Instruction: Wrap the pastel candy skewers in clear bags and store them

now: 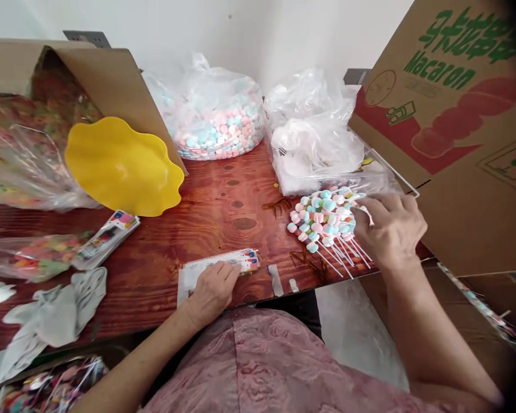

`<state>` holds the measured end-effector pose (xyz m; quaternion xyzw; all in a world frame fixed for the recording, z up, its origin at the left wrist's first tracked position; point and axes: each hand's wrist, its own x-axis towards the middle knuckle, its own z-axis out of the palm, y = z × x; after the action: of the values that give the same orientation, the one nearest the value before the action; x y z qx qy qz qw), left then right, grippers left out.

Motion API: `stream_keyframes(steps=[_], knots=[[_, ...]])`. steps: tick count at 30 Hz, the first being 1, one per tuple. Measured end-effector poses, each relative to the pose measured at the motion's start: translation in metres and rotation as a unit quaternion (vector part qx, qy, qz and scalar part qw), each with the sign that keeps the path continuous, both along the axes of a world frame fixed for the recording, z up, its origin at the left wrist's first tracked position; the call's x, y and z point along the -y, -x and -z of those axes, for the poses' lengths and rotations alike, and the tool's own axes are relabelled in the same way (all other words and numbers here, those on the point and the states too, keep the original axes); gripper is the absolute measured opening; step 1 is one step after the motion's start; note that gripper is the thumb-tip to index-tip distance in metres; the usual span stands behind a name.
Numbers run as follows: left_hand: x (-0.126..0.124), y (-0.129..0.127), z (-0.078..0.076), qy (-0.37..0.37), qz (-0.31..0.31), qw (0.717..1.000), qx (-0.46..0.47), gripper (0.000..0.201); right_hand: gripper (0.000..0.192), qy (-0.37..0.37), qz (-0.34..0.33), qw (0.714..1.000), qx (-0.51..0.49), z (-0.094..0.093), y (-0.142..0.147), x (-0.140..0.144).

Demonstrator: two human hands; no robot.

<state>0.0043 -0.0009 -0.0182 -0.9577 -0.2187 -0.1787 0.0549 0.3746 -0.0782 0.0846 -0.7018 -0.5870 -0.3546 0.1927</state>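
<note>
My left hand (214, 288) lies palm down on a stack of printed clear plastic bags (250, 260) near the table's front edge. Its fingers are flat on the stack, with the thumb hidden. To the right, my right hand (391, 226) is closed at the edge of a pile of marshmallow sticks (320, 221). A stick with pale marshmallows shows at its fingertips, partly hidden. The pile has pink, white and blue marshmallows threaded on thin white sticks that point toward me.
A big bag of loose marshmallows (223, 129) and a plastic-lined tray (298, 186) stand at the back. A yellow wavy-edged bowl (124, 166) leans by an open carton on the left. Grey gloves (58, 315) lie front left. A Macaron carton (451, 143) rises at right.
</note>
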Motion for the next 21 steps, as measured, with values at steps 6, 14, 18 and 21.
stream_keyframes(steps=[6,14,18,21], knots=[[0.005,-0.011,-0.007,0.071,-0.128,0.989,-0.038,0.016,0.025,0.229,0.054,0.972,-0.007,-0.013,-0.04,-0.069],[0.01,-0.007,0.001,0.028,-0.106,0.993,-0.034,0.013,0.03,0.266,0.11,0.957,-0.013,-0.015,-0.047,-0.064],[0.006,-0.01,-0.001,0.046,-0.131,0.99,-0.022,0.015,0.029,0.074,-0.018,0.993,0.086,-0.022,-0.034,-0.028],[-0.002,-0.007,0.0,0.072,-0.135,0.988,0.032,0.018,0.019,-0.007,-0.111,0.989,0.096,-0.018,-0.013,-0.006]])
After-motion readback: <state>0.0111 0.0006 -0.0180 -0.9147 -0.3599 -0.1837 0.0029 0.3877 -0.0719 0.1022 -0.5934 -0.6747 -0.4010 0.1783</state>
